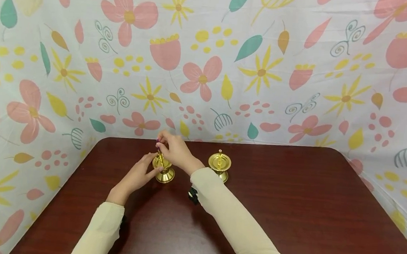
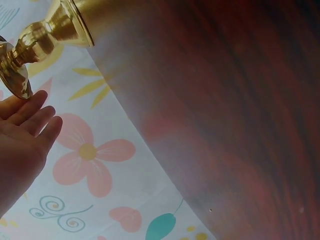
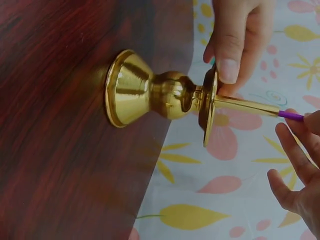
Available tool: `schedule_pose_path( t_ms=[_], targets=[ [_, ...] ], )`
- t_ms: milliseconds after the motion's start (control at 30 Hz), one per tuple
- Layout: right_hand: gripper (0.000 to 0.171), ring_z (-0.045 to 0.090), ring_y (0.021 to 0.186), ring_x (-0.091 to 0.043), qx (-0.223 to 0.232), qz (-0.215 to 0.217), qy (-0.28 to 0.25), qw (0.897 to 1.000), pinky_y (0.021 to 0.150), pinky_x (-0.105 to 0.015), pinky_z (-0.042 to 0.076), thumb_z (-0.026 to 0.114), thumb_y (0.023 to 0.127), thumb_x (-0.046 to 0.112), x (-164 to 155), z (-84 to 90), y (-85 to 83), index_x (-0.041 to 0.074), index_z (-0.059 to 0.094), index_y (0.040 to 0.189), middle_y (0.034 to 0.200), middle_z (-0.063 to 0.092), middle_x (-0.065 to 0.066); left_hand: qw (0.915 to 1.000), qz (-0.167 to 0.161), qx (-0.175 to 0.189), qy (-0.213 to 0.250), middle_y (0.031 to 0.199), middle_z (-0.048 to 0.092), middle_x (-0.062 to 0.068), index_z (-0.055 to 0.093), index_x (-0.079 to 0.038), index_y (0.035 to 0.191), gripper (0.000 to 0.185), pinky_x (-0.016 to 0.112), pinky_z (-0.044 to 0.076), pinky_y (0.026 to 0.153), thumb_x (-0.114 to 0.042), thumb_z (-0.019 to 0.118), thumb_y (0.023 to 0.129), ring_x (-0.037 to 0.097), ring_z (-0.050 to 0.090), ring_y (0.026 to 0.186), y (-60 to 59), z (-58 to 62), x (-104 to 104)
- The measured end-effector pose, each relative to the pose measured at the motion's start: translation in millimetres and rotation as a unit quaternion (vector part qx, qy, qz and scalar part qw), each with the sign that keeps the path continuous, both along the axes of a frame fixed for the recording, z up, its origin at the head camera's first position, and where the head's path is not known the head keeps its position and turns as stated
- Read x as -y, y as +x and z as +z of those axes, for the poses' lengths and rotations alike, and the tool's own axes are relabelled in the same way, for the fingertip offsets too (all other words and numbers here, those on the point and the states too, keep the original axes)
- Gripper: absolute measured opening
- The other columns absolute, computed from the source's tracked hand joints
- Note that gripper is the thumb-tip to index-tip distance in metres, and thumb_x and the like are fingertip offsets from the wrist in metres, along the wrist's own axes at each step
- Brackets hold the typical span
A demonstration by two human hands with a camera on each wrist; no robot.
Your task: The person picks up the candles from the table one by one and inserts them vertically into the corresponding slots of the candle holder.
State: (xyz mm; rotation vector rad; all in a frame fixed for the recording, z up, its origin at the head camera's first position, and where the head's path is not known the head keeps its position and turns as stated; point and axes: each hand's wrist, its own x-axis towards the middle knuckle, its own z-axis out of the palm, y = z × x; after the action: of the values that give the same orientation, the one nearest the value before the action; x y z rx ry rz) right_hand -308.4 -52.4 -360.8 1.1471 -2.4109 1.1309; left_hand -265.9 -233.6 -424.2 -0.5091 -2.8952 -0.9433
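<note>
A brass stand (image 1: 165, 175) with a flared foot, a round dish and an upright tube is near the table's far left. My left hand (image 1: 136, 177) grips its dish; in the right wrist view the left thumb (image 3: 229, 71) lies at the dish rim. Above it, my right hand (image 1: 174, 148) pinches a thin purple stick (image 3: 291, 116) between thumb and finger. The stick's lower end meets the top of the brass tube (image 3: 247, 105), in line with it. In the left wrist view, the left fingers (image 2: 37, 112) are at the rim of the dish.
A second brass stand (image 1: 220, 162) of the same shape is upright to the right, close to the right forearm. The dark red-brown wooden table (image 1: 290, 205) ends at the back against a flowered cloth (image 1: 210, 36).
</note>
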Motion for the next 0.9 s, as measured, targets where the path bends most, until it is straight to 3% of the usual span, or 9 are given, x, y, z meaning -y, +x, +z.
schedule_pose_path(
  t_ms=[200,467,700,900],
  targets=[
    [0.011,0.064,0.079,-0.015,0.001,-0.003,-0.013,1.000,0.067,-0.022,0.048,0.058,0.097,0.011,-0.7,-2.8,0.9,0.003,0.056,0.104,0.088,0.067,-0.006,1.0000,0.002,-0.004,0.003,0.149,0.031,0.027,0.034,0.001,0.146,0.066,0.060,0.029,0.107,-0.035,0.059,0.097,0.042,0.025,0.140,-0.7,-1.6,-1.8],
    [0.015,0.066,0.082,-0.018,0.027,-0.021,-0.012,0.999,0.068,-0.023,0.049,0.057,0.098,0.011,-0.4,-7.3,6.2,0.000,0.054,0.107,0.095,0.069,-0.011,0.9998,0.004,0.016,-0.006,0.150,0.030,0.028,0.031,0.004,0.147,0.069,0.059,0.027,0.108,-0.036,0.057,0.097,0.044,0.023,0.140,2.5,-0.7,-5.2],
    [0.030,0.063,0.105,-0.022,0.051,-0.050,0.017,0.997,0.086,-0.030,0.052,0.055,0.099,0.018,-3.3,-5.7,18.6,0.001,0.051,0.123,0.113,0.065,-0.012,0.9994,0.002,0.033,-0.012,0.150,0.026,0.029,0.026,0.007,0.148,0.069,0.058,0.027,0.108,-0.032,0.055,0.099,0.044,0.025,0.139,3.8,6.6,-7.3],
    [0.029,0.060,0.107,-0.025,0.079,-0.049,0.051,0.994,0.087,-0.032,0.051,0.059,0.097,0.012,-15.7,-9.4,30.2,-0.001,0.053,0.122,0.115,0.060,-0.015,0.9996,-0.003,0.027,0.009,0.146,0.030,0.030,0.028,0.011,0.145,0.066,0.056,0.031,0.107,-0.025,0.057,0.099,0.043,0.034,0.135,3.8,9.9,-9.0]
  ],
)
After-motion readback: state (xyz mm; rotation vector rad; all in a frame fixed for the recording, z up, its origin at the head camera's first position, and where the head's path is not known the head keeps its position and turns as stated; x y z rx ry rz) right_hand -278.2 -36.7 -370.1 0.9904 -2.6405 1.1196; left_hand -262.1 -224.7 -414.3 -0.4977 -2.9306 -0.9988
